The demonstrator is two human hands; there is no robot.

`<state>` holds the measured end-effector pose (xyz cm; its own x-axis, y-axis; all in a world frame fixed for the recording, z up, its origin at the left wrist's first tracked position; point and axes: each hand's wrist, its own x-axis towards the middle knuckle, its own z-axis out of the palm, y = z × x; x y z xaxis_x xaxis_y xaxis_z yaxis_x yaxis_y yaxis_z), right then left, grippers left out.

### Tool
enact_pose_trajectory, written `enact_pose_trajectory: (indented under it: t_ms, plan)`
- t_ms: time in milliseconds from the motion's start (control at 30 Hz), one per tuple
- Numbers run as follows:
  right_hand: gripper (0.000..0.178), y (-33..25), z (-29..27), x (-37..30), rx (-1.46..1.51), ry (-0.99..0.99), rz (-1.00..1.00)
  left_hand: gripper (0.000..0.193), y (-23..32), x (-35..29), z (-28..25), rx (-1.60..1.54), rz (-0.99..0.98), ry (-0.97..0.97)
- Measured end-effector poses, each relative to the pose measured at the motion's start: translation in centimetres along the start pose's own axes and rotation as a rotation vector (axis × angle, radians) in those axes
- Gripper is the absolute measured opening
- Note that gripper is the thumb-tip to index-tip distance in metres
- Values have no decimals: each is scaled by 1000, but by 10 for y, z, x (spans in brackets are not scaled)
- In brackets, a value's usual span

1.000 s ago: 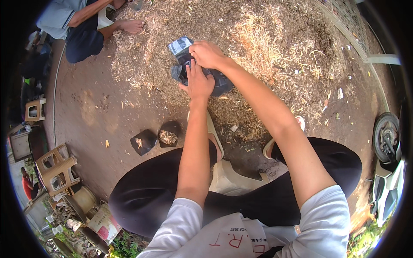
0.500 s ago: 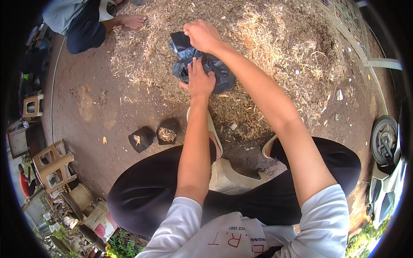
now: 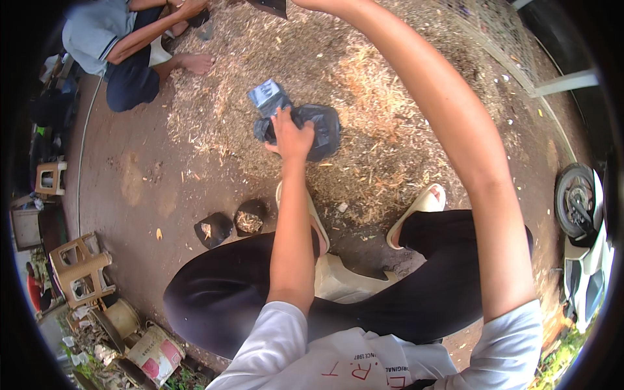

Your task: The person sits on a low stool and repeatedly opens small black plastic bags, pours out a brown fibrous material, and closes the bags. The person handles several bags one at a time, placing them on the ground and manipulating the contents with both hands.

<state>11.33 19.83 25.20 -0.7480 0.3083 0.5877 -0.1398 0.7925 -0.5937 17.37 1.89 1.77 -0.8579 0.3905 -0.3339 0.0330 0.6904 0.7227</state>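
My left hand (image 3: 292, 135) rests with its fingers spread on a pile of folded black plastic bags (image 3: 323, 133). A flat, shiny part of the pile (image 3: 265, 96) reaches out past my fingertips. At the top edge of the view, my right hand (image 3: 320, 4) is partly cut off and closed on a single black plastic bag (image 3: 270, 6). Beside my left foot stand two small black bags, one (image 3: 214, 230) with a little pale shavings showing and one (image 3: 249, 220) filled with brownish shavings.
Wood shavings (image 3: 377, 97) cover the ground ahead. At the upper left another person (image 3: 133, 49) sits, hands near a dark thing. Stools (image 3: 81, 270) and a bucket (image 3: 155, 351) stand at the left. A motorbike (image 3: 578, 214) is at the right, below a mesh fence (image 3: 474, 23).
My right hand has drawn one black bag off the pile and carried it forward to the top edge. The left hand stays on the pile. The other person's arms have come into view.
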Motion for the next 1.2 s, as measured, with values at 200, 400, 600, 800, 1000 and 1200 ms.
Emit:
enact_pose_trajectory:
  t_ms: [200, 400, 600, 800, 1000, 1200]
  plan:
    - [25, -63, -112, -35, 433, -267, 368, 97, 89, -44, -45, -1529, 276, -423]
    - [22, -99, -212, -115, 356, -52, 367, 50, 164, -103, -41, -1660, 455, -804]
    - [28, -53, -268, -187, -302, 636, 442, 23, 235, -133, -59, -1075, 487, -697]
    - [41, -85, -252, -222, -59, 194, 294, 26, 247, -160, -93, -68, 644, -515]
    - [51, -82, -219, -228, 333, -330, 552, 39, 227, -160, -84, -388, 496, -571]
    - [39, -44, -231, -243, 446, -353, 602, 45, 220, -141, -37, -351, 436, -751]
